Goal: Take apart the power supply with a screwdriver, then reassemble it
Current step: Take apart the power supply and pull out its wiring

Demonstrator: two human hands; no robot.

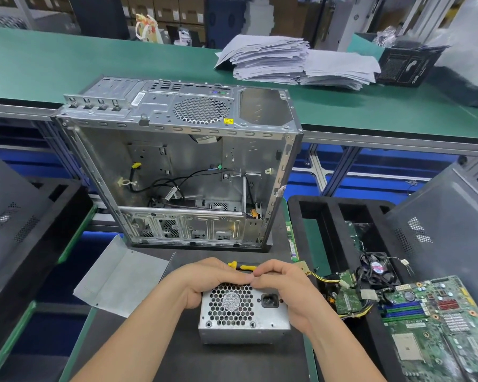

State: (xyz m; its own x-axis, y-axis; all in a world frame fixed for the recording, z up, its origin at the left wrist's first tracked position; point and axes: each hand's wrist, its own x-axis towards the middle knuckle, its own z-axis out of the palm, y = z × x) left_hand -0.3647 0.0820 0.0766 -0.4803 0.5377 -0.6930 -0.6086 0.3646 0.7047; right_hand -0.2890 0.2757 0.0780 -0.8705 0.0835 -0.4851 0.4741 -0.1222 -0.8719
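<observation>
On the dark tabletop (177, 354), the left hand (204, 282) and right hand (284, 288) gripped the far edge of the silver perforated-metal power supply (243, 318); the yellow-and-black screwdriver (243, 266) lay left-to-right just beyond, equally near both.

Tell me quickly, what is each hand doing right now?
Left hand: fingers curled over the power supply, gripping it.
Right hand: gripping the power supply too.

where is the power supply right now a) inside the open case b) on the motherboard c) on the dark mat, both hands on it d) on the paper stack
c: the power supply stands on the dark mat in front of the open case, the left hand and right hand gripping its top edge.
</observation>
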